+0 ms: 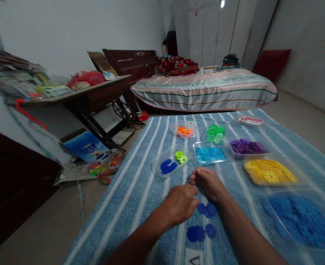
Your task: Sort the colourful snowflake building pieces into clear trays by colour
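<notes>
Over the striped cloth my left hand (180, 200) and my right hand (209, 183) meet, fingers curled and nearly touching. Both are closed; anything inside them is hidden. Just below them lie several dark blue flower-shaped plastic pieces (210, 209), with another cluster of dark blue pieces (196, 233) closer to me. Beyond my hands stands a clear tub (162, 173) with dark blue pieces (168, 166) and lime green pieces (181, 157). A second tub, of light blue pieces (210, 154), sits beyond my right hand.
Farther back are tubs of orange pieces (184, 131) and green pieces (215, 132). On the right stand tubs of purple pieces (247, 146), yellow pieces (270, 172) and blue pieces (303, 219). A lidded box (250, 121) lies at the back right. A bed (203, 90) is behind the table.
</notes>
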A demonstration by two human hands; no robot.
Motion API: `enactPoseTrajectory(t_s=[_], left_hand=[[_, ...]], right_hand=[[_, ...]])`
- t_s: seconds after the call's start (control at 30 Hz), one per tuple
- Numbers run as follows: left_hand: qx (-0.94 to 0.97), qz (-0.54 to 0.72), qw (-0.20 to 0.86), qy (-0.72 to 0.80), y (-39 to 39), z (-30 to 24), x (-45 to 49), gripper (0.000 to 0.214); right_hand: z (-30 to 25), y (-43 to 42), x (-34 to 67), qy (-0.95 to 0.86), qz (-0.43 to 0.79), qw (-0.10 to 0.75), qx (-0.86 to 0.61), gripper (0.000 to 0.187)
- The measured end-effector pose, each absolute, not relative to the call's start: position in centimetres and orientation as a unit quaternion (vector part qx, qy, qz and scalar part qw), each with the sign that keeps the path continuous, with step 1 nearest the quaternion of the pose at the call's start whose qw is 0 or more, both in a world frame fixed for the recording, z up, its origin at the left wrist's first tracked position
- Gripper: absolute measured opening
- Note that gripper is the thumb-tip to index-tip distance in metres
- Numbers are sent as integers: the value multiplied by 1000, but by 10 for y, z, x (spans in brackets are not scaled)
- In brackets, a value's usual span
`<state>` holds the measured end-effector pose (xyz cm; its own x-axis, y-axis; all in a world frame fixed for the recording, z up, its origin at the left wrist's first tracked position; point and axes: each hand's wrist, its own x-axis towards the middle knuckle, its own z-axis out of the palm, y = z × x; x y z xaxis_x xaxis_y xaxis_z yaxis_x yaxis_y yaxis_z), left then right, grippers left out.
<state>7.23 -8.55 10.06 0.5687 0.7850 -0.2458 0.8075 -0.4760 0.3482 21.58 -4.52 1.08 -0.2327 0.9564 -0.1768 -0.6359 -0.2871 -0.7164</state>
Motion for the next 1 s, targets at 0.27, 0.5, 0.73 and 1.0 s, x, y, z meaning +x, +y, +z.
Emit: enactPoseTrajectory(t_s=[0.27,0.5,0.73,1.0], left_hand=[[802,-35,233,548,-113,73,113,29],[806,3,247,537,-115,54,117,29],[801,14,279,530,-113,49,115,24],[781,40,305,543,-115,50,112,12]], right_hand=[[8,-45,217,-259,743,536,-306,28],[7,-44,216,-256,742,537,-308,27],[4,-43,216,-265,737,541,-307,29],[5,-43,217,-271,738,540,-302,28]])
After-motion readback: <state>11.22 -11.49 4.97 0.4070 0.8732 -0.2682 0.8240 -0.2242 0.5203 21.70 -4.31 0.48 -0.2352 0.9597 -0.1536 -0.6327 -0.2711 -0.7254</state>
